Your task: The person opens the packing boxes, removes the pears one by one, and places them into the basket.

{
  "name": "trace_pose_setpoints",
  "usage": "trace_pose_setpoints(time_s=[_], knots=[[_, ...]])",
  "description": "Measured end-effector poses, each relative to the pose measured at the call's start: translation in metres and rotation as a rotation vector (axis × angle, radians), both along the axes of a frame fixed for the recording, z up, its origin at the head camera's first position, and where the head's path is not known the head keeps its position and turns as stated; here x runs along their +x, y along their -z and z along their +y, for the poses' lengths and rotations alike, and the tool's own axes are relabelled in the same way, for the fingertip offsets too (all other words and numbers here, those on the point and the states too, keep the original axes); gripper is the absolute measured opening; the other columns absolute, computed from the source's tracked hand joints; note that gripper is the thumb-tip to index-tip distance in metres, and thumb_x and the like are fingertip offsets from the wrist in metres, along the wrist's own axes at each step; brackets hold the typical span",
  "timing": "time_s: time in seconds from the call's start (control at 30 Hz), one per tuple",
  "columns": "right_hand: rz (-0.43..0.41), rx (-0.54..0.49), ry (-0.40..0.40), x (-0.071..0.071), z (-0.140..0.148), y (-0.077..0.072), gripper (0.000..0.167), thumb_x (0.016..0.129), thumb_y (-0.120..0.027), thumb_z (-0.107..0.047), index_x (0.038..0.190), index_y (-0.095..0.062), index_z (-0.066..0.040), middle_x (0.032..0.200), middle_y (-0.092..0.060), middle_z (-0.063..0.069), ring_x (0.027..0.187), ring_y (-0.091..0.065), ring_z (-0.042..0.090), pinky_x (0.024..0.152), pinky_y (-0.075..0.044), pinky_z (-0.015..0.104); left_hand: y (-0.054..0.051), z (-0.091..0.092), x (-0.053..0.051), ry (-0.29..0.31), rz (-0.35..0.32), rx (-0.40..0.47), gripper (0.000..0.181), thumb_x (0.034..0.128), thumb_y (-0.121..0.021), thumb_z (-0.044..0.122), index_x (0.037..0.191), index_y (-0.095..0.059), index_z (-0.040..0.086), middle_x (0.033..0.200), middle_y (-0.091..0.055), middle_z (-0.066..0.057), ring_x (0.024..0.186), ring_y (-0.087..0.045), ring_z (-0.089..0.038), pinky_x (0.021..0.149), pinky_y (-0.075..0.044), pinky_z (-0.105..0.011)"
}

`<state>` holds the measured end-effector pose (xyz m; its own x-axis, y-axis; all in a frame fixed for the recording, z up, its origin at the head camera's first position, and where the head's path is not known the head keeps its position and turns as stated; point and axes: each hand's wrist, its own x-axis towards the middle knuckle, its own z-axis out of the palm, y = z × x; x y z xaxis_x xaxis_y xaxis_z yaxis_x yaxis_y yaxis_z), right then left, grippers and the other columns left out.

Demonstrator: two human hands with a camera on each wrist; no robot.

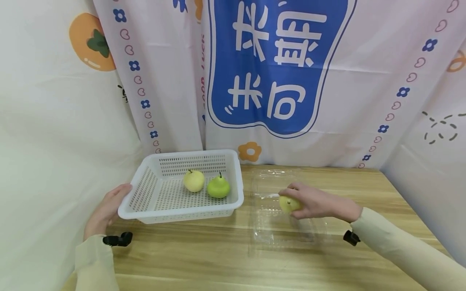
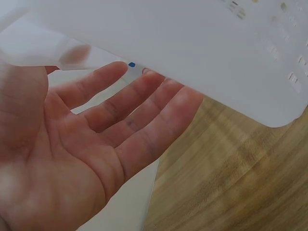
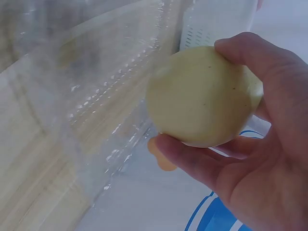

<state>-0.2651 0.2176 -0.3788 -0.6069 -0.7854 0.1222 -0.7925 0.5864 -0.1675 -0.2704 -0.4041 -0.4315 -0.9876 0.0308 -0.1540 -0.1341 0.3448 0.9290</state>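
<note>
A white perforated basket (image 1: 187,212) stands tilted on the left of the wooden table. It holds a round pale-yellow pear (image 1: 194,181) and a green pear (image 1: 218,187). My left hand (image 1: 109,206) holds the basket's left rim; in the left wrist view its fingers (image 2: 144,113) touch the basket wall (image 2: 168,53) from outside. Over a clear plastic box (image 1: 265,238), my right hand (image 1: 313,202) grips another pale-yellow pear (image 1: 289,204). The right wrist view shows thumb and fingertips spread around that pear (image 3: 197,101), apart from the clear plastic (image 3: 96,96).
Behind the table (image 1: 174,258) hangs a printed cloth (image 1: 174,93) with a blue sign, close behind the basket. White cloth walls (image 1: 54,141) close in the left and right sides. Each sleeve has a black wrist device (image 1: 118,239).
</note>
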Motion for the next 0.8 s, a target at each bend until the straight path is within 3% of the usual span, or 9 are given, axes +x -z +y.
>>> trace_pose_setpoints(time_s=[0.43,0.6,0.8], knots=[[-0.014,-0.065,-0.015,-0.011,-0.038,-0.014,0.063,0.081,-0.077,-0.032,0.137,-0.054,-0.012,0.121,-0.059,0.01,0.093,-0.057,0.014,0.074,-0.05,0.026,0.0,-0.001,0.002,-0.009,0.001,0.003,0.087,0.0984,-0.037,0.063,0.157,-0.012,0.003,0.104,-0.058,0.026,0.094,-0.063,0.002,0.079,-0.056,-0.028],[-0.042,-0.103,-0.014,-0.019,-0.055,-0.022,0.059,0.083,-0.075,-0.036,0.135,-0.055,-0.016,0.117,-0.06,0.004,0.088,-0.055,0.01,0.071,-0.048,0.024,0.002,-0.002,0.0,-0.005,-0.003,0.004,0.086,0.099,-0.036,0.062,0.157,-0.011,0.004,0.106,-0.057,0.024,0.093,-0.063,0.001,0.079,-0.056,-0.029],[-0.101,-0.154,-0.012,-0.031,-0.072,-0.03,0.055,0.085,-0.073,-0.036,0.134,-0.057,-0.017,0.116,-0.062,-0.002,0.094,-0.054,0.011,0.074,-0.047,0.026,0.001,0.0,0.001,0.011,0.005,-0.004,0.084,0.0998,-0.035,0.061,0.157,-0.012,0.004,0.108,-0.059,0.022,0.094,-0.064,-0.001,0.079,-0.056,-0.031]])
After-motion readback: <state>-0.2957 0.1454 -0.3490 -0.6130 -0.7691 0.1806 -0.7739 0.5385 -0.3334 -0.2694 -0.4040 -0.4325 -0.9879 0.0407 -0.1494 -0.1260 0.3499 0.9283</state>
